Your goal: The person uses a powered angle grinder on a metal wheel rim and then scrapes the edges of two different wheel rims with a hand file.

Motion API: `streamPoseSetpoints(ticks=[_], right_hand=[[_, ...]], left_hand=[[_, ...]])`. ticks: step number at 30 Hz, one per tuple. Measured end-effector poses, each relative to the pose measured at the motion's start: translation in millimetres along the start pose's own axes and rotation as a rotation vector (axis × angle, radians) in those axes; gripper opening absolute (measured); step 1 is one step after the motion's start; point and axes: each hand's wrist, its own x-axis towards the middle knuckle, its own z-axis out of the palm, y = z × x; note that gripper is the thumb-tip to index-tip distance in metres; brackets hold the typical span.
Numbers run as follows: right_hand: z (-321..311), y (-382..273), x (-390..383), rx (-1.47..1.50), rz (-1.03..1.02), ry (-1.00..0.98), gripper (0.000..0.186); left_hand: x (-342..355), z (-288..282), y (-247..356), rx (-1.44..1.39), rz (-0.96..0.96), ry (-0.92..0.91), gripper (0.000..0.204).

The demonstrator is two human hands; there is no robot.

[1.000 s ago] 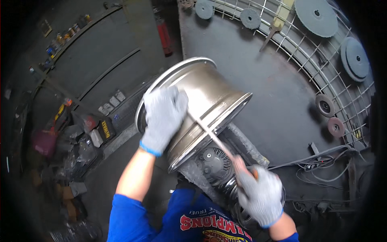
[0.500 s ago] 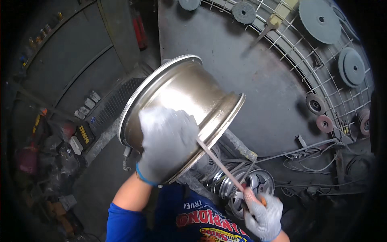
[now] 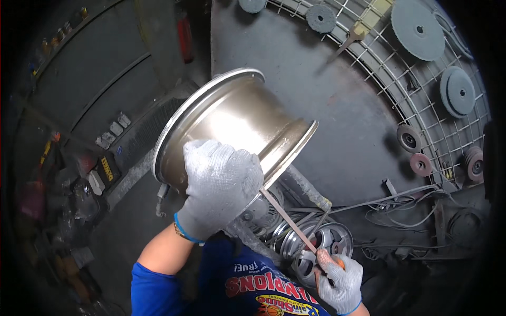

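Evidently, you have the metal wheel rim [image 3: 245, 113] lying tilted on its side in front of you, its bare barrel facing up and the near lip turned toward your right. Grey bars [image 3: 308, 188] poke out from beneath it; they probably bear its weight, though the contact is hidden. That height would leave the lip open to both hands.

Your left hand [image 3: 221, 179], gloved, presses over the barrel beside that lip, likely to steady the rim and guide the far end of the long flat tool [image 3: 290, 224], which disappears at the glove's edge. Its knuckles are bunched and its fingers folded, but their tips are out of sight, so I cannot tell what they grasp. The left forearm rises from the lower edge, with the back of the hand upward.

Your right hand [image 3: 341, 282] sits lower and further right, fingers wrapped around the tool's orange handle [image 3: 339, 262], thumb seemingly laid along it. With 1 hand at each end, the tool slants above the spoked wheel [image 3: 334, 237] below.
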Motion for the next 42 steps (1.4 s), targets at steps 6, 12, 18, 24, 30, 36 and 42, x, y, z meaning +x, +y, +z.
streamPoseSetpoints(ticks=[6, 12, 18, 24, 30, 36, 42], right_hand=[[20, -8, 78, -0.141, -0.148, 0.013, 0.052], [-6, 5, 5, -0.092, -0.062, -0.037, 0.054], [20, 1, 74, -0.180, -0.197, -0.001, 0.050], [-2, -2, 46, -0.271, -0.204, -0.082, 0.055], [4, 10, 48, -0.281, -0.229, -0.012, 0.055], [0, 5, 64, -0.231, -0.188, -0.125, 0.051], [-16, 12, 33, -0.218, -0.140, -0.149, 0.057]], left_hand=[[15, 2, -60, 0.087, -0.172, 0.107, 0.029], [-6, 1, 4, 0.028, -0.093, 0.028, 0.030], [7, 4, -52, 0.120, -0.263, 0.101, 0.031], [-6, -9, -14, 0.140, -0.246, 0.012, 0.025], [5, 1, -21, 0.114, -0.142, 0.052, 0.033], [-3, -6, -28, 0.268, -0.237, 0.013, 0.025], [-8, 6, -10, 0.131, -0.131, 0.017, 0.027]])
